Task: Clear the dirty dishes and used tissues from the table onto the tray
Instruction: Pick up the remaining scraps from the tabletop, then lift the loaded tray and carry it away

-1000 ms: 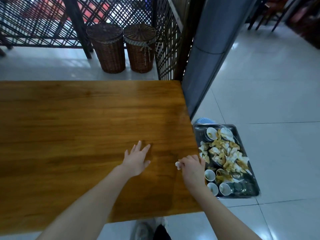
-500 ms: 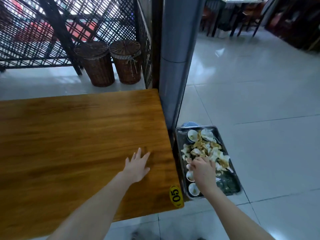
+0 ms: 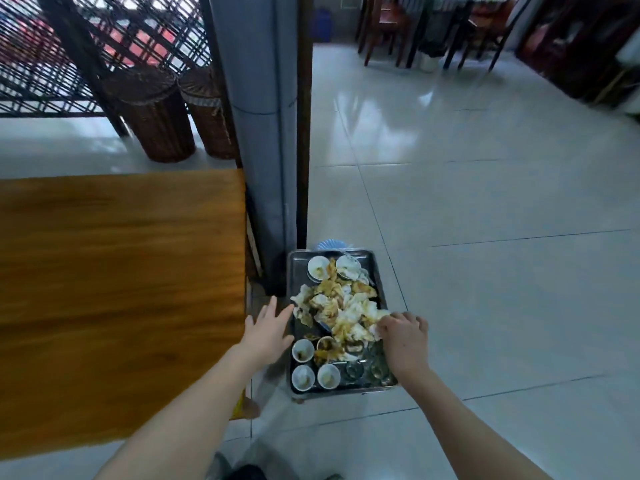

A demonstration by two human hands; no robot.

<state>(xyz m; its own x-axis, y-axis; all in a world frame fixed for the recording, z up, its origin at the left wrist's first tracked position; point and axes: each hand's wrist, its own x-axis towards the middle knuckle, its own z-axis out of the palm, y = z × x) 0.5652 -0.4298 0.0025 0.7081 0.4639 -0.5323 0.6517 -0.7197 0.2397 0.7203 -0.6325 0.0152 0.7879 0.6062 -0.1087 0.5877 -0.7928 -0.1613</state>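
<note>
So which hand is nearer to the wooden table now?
Left. The left hand is just off the table, at its right edge, beside the tray; the right hand is across the tray, fingers curled on the used tissues.

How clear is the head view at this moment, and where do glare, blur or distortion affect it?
Head view: bright glare patches on the glossy floor; the table is smeared by blur, its grain lost; wide-angle distortion leans the pillar and bends the floor lines; the tray, left hand and right hand read fairly sharp; the far chairs are dim.
</note>
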